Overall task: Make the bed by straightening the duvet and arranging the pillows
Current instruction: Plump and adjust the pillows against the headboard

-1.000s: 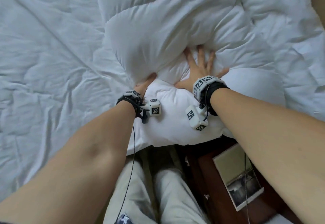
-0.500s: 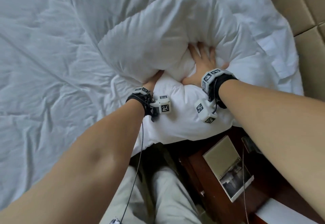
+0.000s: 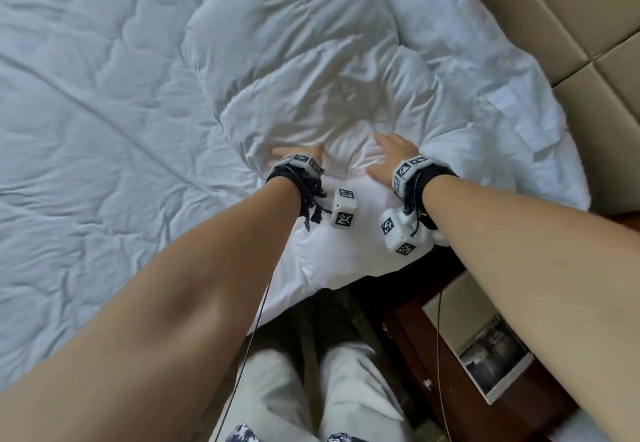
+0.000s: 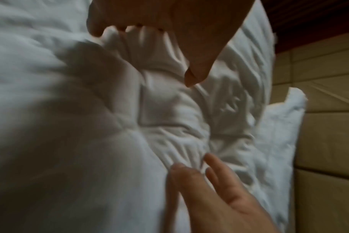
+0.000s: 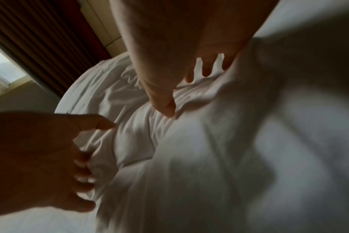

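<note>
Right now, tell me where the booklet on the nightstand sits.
In the head view the booklet lies flat on the dark wooden nightstand at lower right, under the right forearm, just past the bed's near corner and beside the person's legs.

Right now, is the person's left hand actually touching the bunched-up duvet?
Touching. In the left wrist view the left hand's fingers curl into a fold of the duvet, gripping it; no gap shows.

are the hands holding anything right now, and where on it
The left hand grips a bunched fold of the white duvet near its edge by the pillow. The right hand only presses on it with straight fingers.
</note>
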`<state>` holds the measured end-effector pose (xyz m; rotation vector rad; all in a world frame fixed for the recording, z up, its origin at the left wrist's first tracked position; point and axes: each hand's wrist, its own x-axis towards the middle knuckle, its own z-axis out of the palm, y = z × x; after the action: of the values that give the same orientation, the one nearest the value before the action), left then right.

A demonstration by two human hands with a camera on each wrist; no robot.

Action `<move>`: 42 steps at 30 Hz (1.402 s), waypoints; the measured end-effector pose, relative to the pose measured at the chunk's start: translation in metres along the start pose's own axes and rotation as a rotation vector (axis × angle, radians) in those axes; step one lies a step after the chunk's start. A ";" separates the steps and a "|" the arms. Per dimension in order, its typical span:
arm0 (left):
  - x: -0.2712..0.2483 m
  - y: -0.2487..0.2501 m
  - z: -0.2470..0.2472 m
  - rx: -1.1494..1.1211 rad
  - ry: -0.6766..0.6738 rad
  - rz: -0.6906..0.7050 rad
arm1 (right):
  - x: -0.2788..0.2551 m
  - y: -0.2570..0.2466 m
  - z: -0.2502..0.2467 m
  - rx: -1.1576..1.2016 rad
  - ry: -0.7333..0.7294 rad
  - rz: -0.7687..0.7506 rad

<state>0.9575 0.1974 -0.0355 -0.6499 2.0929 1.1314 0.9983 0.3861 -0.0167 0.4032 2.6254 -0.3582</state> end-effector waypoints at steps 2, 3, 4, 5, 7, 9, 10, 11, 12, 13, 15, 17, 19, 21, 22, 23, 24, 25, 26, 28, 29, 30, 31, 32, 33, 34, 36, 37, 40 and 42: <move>-0.024 0.031 0.009 0.187 0.079 0.012 | -0.006 0.015 -0.012 0.013 0.053 0.032; -0.038 0.048 0.016 0.209 0.073 0.055 | -0.009 0.025 -0.020 0.019 0.069 0.054; -0.047 0.062 0.024 0.207 0.071 0.108 | -0.010 0.034 -0.026 0.024 0.076 0.070; -0.056 0.075 0.033 0.205 0.068 0.163 | -0.012 0.044 -0.033 0.031 0.091 0.074; -0.066 0.097 0.056 0.248 0.049 0.254 | -0.013 0.067 -0.048 0.042 0.113 0.072; -0.061 0.113 0.078 0.258 0.046 0.281 | -0.014 0.089 -0.063 0.063 0.109 0.072; -0.059 0.119 0.089 0.239 0.062 0.313 | -0.015 0.100 -0.069 0.083 0.109 0.082; -0.059 0.128 0.102 0.214 0.090 0.370 | -0.017 0.114 -0.076 0.108 0.120 0.095; -0.059 0.134 0.112 0.181 0.124 0.447 | -0.018 0.127 -0.082 0.130 0.138 0.109; -0.062 0.142 0.123 0.156 0.149 0.533 | -0.020 0.143 -0.088 0.150 0.171 0.123; -0.067 0.150 0.139 0.175 0.167 0.683 | -0.023 0.169 -0.096 0.143 0.267 0.140; -0.068 0.157 0.158 0.317 0.121 0.819 | -0.028 0.193 -0.103 0.074 0.368 0.195; -0.069 0.158 0.173 0.647 -0.014 0.849 | -0.031 0.213 -0.101 0.057 0.371 0.317; -0.064 0.153 0.181 0.953 -0.229 0.754 | -0.029 0.229 -0.096 0.150 0.271 0.427; -0.059 0.146 0.179 1.044 -0.307 0.707 | -0.026 0.235 -0.091 0.191 0.226 0.453; -0.052 0.139 0.179 1.108 -0.362 0.673 | -0.019 0.240 -0.089 0.225 0.191 0.465; -0.045 0.130 0.178 1.145 -0.399 0.646 | -0.015 0.243 -0.087 0.236 0.173 0.471; -0.035 0.121 0.179 1.156 -0.419 0.622 | -0.007 0.246 -0.084 0.228 0.170 0.475; -0.024 0.114 0.182 1.153 -0.436 0.598 | 0.002 0.249 -0.081 0.205 0.179 0.490; 0.002 0.102 0.195 1.127 -0.439 0.571 | 0.018 0.251 -0.073 0.183 0.224 0.520; 0.011 0.098 0.203 1.114 -0.429 0.584 | 0.024 0.252 -0.070 0.214 0.263 0.534; 0.021 0.096 0.212 1.111 -0.422 0.599 | 0.030 0.252 -0.068 0.251 0.277 0.549; 0.031 0.094 0.222 1.120 -0.413 0.605 | 0.037 0.251 -0.065 0.272 0.272 0.551; 0.034 0.095 0.231 1.134 -0.396 0.594 | 0.041 0.248 -0.064 0.254 0.260 0.536; 0.039 0.095 0.242 1.161 -0.376 0.580 | 0.045 0.245 -0.062 0.225 0.251 0.513; 0.040 0.095 0.249 1.200 -0.335 0.573 | 0.045 0.240 -0.064 0.203 0.254 0.488; 0.049 0.095 0.262 1.243 -0.264 0.607 | 0.041 0.233 -0.068 0.205 0.292 0.441; 0.052 0.097 0.265 1.222 -0.253 0.638 | 0.036 0.230 -0.072 0.209 0.315 0.414; 0.062 0.102 0.277 1.241 -0.253 0.636 | 0.008 0.217 -0.088 0.195 0.360 0.370; 0.052 0.107 0.287 1.390 -0.196 0.648 | -0.015 0.205 -0.103 0.166 0.408 0.342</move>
<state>0.9403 0.4917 -0.1339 0.7884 2.3155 -0.1927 1.0395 0.6048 0.0419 1.0640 2.8454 -0.4148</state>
